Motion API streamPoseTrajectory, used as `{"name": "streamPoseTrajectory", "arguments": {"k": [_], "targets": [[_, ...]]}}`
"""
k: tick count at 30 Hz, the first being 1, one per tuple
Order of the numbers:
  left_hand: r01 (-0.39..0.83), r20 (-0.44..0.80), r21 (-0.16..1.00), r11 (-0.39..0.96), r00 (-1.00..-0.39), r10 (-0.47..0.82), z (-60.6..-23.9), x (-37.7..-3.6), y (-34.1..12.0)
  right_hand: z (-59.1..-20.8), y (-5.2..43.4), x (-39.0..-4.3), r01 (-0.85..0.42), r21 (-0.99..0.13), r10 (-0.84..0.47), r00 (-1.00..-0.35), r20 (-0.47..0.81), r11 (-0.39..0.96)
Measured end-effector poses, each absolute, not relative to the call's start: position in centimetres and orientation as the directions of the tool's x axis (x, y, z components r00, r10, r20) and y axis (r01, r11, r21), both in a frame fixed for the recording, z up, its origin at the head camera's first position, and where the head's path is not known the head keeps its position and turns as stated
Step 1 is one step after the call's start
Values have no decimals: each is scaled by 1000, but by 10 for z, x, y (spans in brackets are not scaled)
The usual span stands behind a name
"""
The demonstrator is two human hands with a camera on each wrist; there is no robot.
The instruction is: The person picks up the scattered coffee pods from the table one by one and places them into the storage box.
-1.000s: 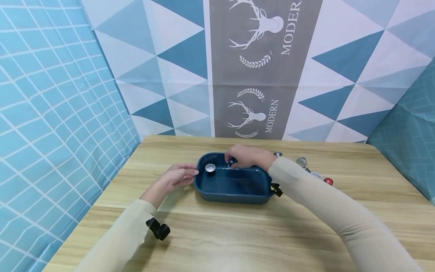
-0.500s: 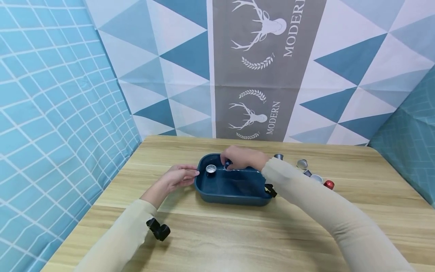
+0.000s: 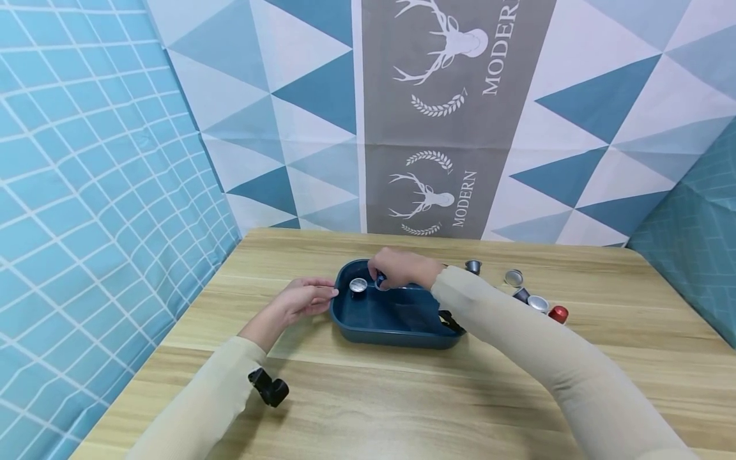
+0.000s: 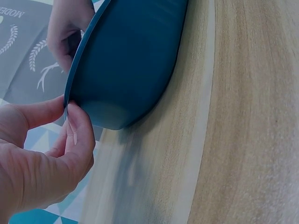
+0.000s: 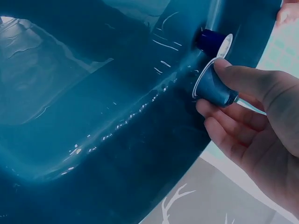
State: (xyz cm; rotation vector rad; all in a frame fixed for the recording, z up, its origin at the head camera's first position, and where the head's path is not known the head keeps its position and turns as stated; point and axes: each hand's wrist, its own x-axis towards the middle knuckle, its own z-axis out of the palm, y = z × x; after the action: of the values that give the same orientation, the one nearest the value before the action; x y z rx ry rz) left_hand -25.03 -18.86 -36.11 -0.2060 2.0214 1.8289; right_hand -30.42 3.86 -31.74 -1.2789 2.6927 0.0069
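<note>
A pale wood-grain desk (image 3: pixel 368 396) runs up to hanging cloths of blue triangles and white-lined squares, with a grey deer banner behind. The dark blue tray (image 3: pixel 379 319) sits mid-desk, glossy plastic with rounded corners and a curved, upswept wall. The right hand (image 3: pixel 399 268) is over the tray's far end, and since a second ago it has slid a little toward the left hand, so the blue capsule (image 5: pixel 212 86) it pinches now hangs close beside the silver-topped capsule (image 3: pixel 358 285) already lying in the tray. In the right wrist view the thumb and fingers are curled round that small tapered blue capsule, foil rim toward the tray's inner wall; a darker capsule (image 5: pixel 210 41) lies just beyond it against the wall. The left hand (image 3: pixel 299 300) has not moved: thumb and forefinger pinch the thin rim at the tray's near-left corner, as the left wrist view shows, the other fingers curled loosely under. Out past the right forearm, a scatter of loose capsules (image 3: pixel 529 295), silver, grey and one red, lies on the bare desk, well apart from the tray. The tray's floor toward the person is open, wet-looking with sheen, and the desk in front is broad plain wood.
</note>
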Motion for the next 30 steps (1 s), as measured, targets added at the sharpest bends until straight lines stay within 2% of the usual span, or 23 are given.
{"name": "streamPoseTrajectory", "arguments": {"k": [12, 20, 30], "targets": [[-376, -392, 919, 120, -905, 166, -364, -250, -190, -322, 30, -302, -752, -74, -750, -635, -183, 655], [-381, -396, 917, 117, -903, 166, -363, -251, -189, -325, 20, -300, -726, 18, -713, -679, -174, 687], [-374, -389, 920, 115, -904, 179, -362, -252, -190, -329, 14, -300, -707, 29, -696, -702, -148, 707]]}}
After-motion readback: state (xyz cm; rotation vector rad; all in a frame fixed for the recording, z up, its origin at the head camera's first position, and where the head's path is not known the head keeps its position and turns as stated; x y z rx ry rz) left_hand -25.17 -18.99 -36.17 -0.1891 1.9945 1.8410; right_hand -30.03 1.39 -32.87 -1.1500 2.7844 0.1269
